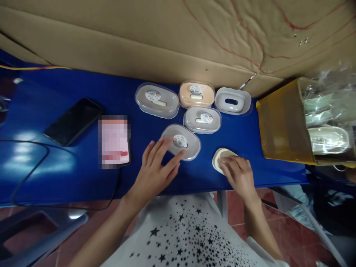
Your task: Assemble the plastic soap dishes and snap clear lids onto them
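Your right hand (239, 174) lies flat over a cream oval piece (219, 158) near the front edge of the blue table (41, 167), fingers spread and resting on top, not curled round it; the palm hides most of the piece, so you cannot tell whether it is a lid or a tray. Your left hand (155, 168) is open too, fingertips laid on the near rim of a clear-lidded box (182, 141), with part of that rim under the fingers. The round sticker on the box is too small to read, and the picture is soft throughout. Behind it sit four more boxes: a grey one (202, 119) just beyond, a peach one (197, 94), a larger clear one (157, 100) to the left, and a white tray (233, 100) without a lid on the right, showing a slot in its floor. Each lidded box holds a small pale bar beside its sticker. At the right a yellow carton (280, 126) lies on its side, mouth cut off by the frame, with pale boxes in crinkled plastic wrap (328, 111) inside. A dark phone (73, 120) and a second phone (114, 141), its screen blurred out, lie to the left, with a black cable (25, 174) looping toward the near edge. Cardboard (167, 40) walls off the far side. Open blue surface lies between your hands and left of the phones.
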Demonstrator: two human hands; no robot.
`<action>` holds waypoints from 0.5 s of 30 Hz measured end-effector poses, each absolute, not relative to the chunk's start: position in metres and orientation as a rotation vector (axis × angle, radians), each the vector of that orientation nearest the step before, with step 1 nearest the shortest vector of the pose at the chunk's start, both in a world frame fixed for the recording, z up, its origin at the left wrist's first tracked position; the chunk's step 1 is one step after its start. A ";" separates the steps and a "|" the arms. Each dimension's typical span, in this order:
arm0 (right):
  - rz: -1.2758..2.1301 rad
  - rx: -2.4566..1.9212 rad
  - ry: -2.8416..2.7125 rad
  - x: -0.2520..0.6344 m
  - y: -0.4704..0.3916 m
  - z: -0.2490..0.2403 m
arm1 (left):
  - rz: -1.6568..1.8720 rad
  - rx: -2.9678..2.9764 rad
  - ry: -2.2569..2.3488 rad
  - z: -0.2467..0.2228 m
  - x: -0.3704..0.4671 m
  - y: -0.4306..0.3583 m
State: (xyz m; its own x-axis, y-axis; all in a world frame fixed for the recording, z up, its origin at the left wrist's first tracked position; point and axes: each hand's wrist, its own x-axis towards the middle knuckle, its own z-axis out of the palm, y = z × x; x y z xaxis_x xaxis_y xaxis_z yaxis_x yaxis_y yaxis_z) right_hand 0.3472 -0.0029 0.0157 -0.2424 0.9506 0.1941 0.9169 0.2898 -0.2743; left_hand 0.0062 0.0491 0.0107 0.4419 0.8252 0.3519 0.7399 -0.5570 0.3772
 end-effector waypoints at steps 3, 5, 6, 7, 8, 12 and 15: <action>0.314 -1.639 -2.299 0.333 -0.006 0.017 | 0.593 2.585 1.329 0.011 0.008 0.054; 0.496 -1.495 -2.366 0.325 -0.001 0.021 | 0.588 2.550 1.413 0.013 0.007 0.059; 0.556 -1.406 -2.389 0.324 0.005 0.023 | 0.606 2.514 1.480 0.013 0.005 0.061; 0.573 -1.332 -2.395 0.325 0.014 0.025 | 0.628 2.473 1.553 0.014 0.004 0.062; 0.542 -1.295 -2.386 0.329 0.026 0.027 | 0.654 2.431 1.622 0.014 0.004 0.061; 0.170 -1.543 -2.250 0.362 0.099 0.026 | 0.798 2.304 1.811 0.014 0.013 0.053; 0.030 -1.705 -2.229 0.385 0.153 0.022 | 0.829 2.412 1.586 0.013 0.031 0.042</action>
State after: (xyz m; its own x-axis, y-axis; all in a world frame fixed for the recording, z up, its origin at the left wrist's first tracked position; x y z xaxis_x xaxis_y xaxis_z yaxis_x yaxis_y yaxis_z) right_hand 0.3847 0.1529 0.0215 -0.2266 0.9418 0.2484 0.9348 0.2819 -0.2160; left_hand 0.0309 0.0418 0.0127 0.2932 0.8821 0.3686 0.8063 -0.4353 0.4004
